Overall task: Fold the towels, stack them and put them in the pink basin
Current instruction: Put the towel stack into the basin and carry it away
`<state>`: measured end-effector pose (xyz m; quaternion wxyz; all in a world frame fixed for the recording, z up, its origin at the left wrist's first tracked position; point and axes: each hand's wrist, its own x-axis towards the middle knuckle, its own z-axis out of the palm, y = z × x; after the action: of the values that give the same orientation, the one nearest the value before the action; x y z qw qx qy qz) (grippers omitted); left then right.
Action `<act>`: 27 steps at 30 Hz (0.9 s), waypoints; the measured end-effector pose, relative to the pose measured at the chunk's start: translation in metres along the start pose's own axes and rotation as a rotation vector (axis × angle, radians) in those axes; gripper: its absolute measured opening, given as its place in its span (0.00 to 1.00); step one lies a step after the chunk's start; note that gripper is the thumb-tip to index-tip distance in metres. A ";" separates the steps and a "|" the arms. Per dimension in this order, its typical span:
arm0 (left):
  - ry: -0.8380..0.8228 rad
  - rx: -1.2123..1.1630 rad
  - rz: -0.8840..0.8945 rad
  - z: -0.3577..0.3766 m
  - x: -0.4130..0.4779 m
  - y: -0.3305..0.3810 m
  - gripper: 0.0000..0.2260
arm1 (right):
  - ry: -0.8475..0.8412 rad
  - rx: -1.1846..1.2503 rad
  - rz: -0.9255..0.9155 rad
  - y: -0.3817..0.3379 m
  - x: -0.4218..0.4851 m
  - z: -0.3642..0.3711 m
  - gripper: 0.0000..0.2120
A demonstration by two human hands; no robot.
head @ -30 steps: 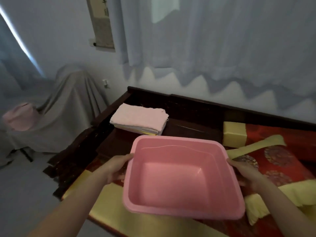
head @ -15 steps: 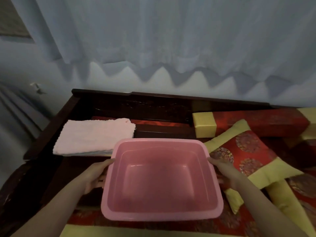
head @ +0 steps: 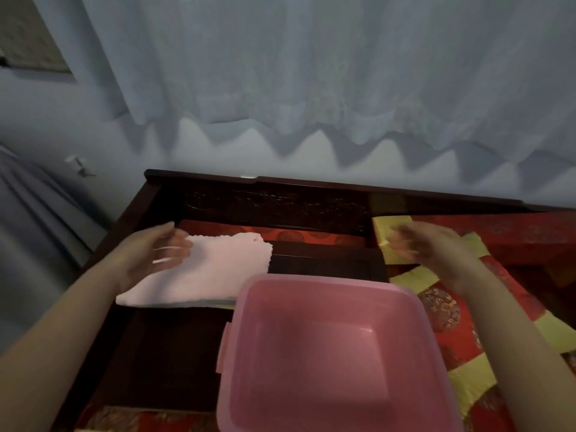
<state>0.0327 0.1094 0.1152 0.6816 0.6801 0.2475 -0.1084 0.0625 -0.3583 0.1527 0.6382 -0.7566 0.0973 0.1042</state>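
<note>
The pink basin (head: 327, 347) rests low in the centre on the dark wooden bench, with nothing inside it. A stack of folded towels (head: 215, 272), pale pink on top, lies just beyond its left corner. My left hand (head: 149, 254) hovers over the stack's left end, fingers spread and blurred. My right hand (head: 430, 247) floats above the cushion to the right of the basin, fingers apart and holding nothing.
A dark wooden bench (head: 174, 353) with a carved backrest (head: 274, 204) stands against the curtained wall. Red and yellow cushions (head: 452, 310) cover its right side. A grey draped object (head: 34, 213) sits at the far left.
Both hands have let go of the basin, which now rests on the bench. My left hand has moved to the towel stack and my right hand has lifted away to the right.
</note>
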 end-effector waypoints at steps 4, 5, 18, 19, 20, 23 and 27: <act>-0.101 -0.145 -0.067 -0.031 0.045 -0.004 0.12 | -0.314 0.351 0.202 -0.014 0.050 0.115 0.15; -0.100 -0.122 -0.086 -0.038 0.055 -0.013 0.11 | -0.333 0.333 0.256 -0.007 0.061 0.143 0.15; 0.120 0.190 -0.326 -0.130 0.160 -0.109 0.43 | -0.285 -0.490 0.615 0.136 0.178 0.275 0.62; 0.088 0.167 -0.347 -0.131 0.164 -0.113 0.43 | -0.303 -0.478 0.622 0.134 0.179 0.280 0.60; 0.065 0.140 -0.368 -0.133 0.170 -0.116 0.44 | -0.320 -0.462 0.629 0.129 0.180 0.286 0.55; 0.016 0.078 -0.392 -0.136 0.177 -0.120 0.43 | -0.357 -0.405 0.664 0.110 0.175 0.300 0.38; 0.013 0.087 -0.410 -0.141 0.177 -0.121 0.45 | -0.358 -0.344 0.735 0.107 0.177 0.306 0.40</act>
<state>0.0989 0.2747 -0.0693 0.6136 0.6451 0.3800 -0.2511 0.1921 -0.0765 -0.0486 0.4301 -0.7370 0.2289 0.4684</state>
